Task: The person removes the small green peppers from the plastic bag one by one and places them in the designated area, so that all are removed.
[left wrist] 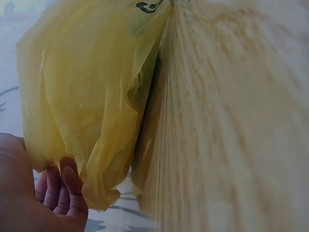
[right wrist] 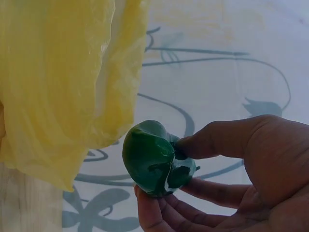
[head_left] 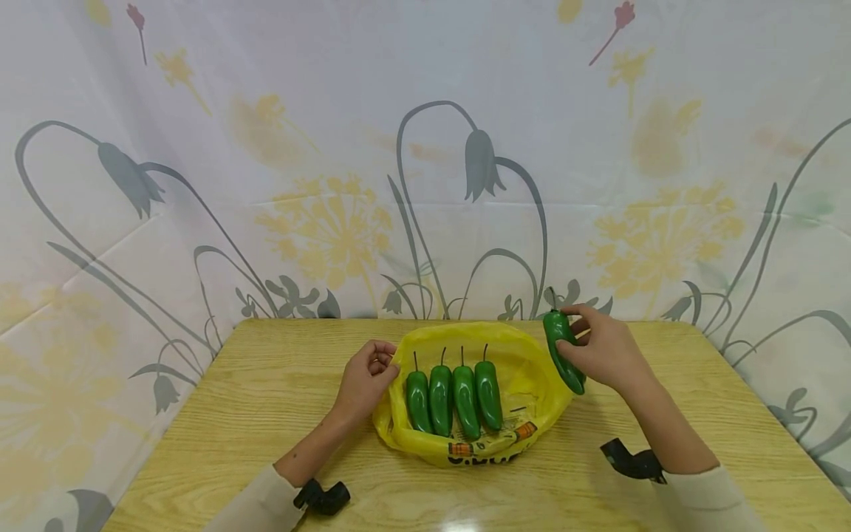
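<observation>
Near the table's [head_left: 233, 414] far edge, left fingers [head_left: 380, 347] are pinching the bag [head_left: 425, 445], right fingers [head_left: 578, 312] a pepper [head_left: 555, 334] whose gloss risks slippage.

Green peppers [head_left: 466, 403]; yellow bag [head_left: 422, 441]; grey-yellow floral backdrop [head_left: 359, 111].

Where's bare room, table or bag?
Bare table: left of the left hand, right of the right hand, and on the near side of the yellow bag, between the forearms. Inside the bag, a small patch right of the four peppers.

Crowded: the pepper row and both side rims, hands there, the right holding a fifth pepper.
</observation>
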`<control>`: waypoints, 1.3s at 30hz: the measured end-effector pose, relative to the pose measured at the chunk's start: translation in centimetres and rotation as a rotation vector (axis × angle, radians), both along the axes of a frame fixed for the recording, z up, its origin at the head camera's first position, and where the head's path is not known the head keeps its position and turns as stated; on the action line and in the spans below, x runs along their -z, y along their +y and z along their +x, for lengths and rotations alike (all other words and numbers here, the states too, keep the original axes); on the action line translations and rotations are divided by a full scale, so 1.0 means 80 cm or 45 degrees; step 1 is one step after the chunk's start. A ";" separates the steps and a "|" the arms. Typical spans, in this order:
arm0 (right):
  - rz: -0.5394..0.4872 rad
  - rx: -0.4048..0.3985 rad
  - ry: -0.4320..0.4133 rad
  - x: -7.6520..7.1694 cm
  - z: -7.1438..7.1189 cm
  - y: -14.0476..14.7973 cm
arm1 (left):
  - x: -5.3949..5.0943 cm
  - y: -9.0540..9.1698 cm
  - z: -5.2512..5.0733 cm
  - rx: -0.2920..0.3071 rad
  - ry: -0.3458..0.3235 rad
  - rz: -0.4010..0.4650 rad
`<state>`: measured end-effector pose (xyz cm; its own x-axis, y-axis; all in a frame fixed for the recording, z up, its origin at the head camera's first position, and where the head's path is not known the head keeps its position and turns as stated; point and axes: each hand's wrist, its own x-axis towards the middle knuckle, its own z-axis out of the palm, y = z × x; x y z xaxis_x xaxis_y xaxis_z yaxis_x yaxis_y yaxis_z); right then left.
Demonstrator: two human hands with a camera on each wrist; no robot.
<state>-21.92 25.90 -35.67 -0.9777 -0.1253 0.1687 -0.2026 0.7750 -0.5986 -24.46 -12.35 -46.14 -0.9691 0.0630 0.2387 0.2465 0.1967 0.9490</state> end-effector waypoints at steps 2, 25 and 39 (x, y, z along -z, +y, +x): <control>0.007 0.012 -0.005 0.000 -0.002 0.004 | -0.001 0.000 0.001 -0.009 -0.001 -0.009; 0.001 0.103 -0.128 0.023 -0.029 0.043 | 0.000 0.000 0.002 -0.020 0.004 -0.030; 0.005 0.165 -0.170 0.052 -0.045 0.055 | -0.001 -0.001 0.004 -0.020 -0.005 -0.038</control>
